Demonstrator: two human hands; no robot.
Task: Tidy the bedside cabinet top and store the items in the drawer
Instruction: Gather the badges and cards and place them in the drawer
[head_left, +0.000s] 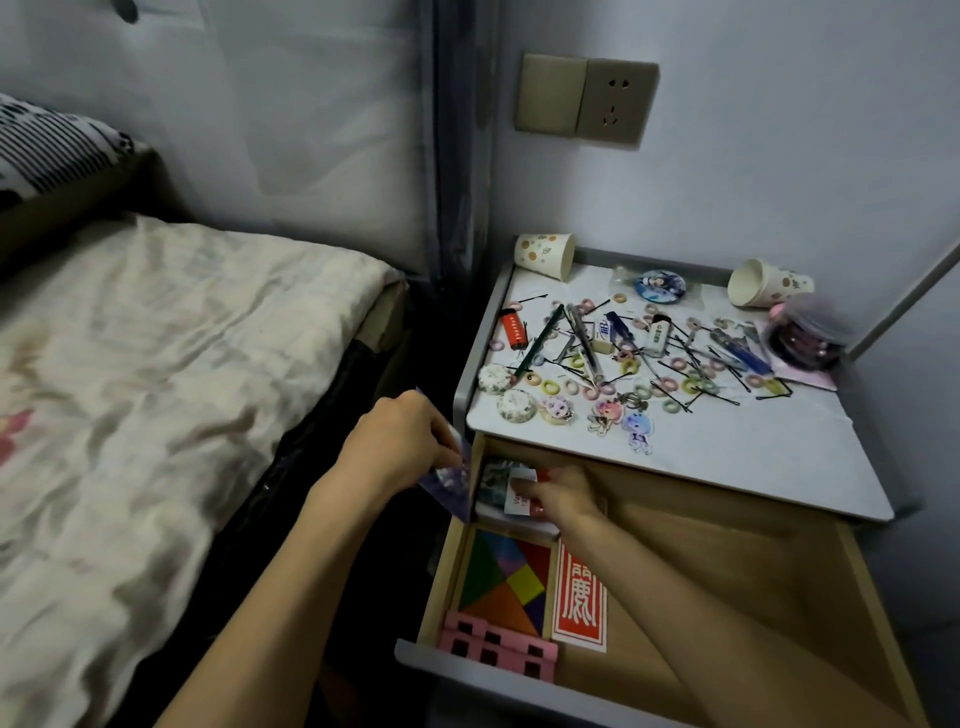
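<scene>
Bedside cabinet top (753, 447): cluttered. Drawer (727, 597): pulled open toward you. Your left hand (395, 447) pinches a purple packet (447, 491), on edge lengthwise along its left wall; your right hand (563, 493), fingers curled, grips a card stack (493, 483) back-left inside

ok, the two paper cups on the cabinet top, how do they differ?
The left cup sits in the back-left corner; the right cup is at the back right. The right cup's open mouth faces the camera, showing its inside; the left cup shows only its outer wall. Both are spotted white paper cups, neither upright.
</scene>
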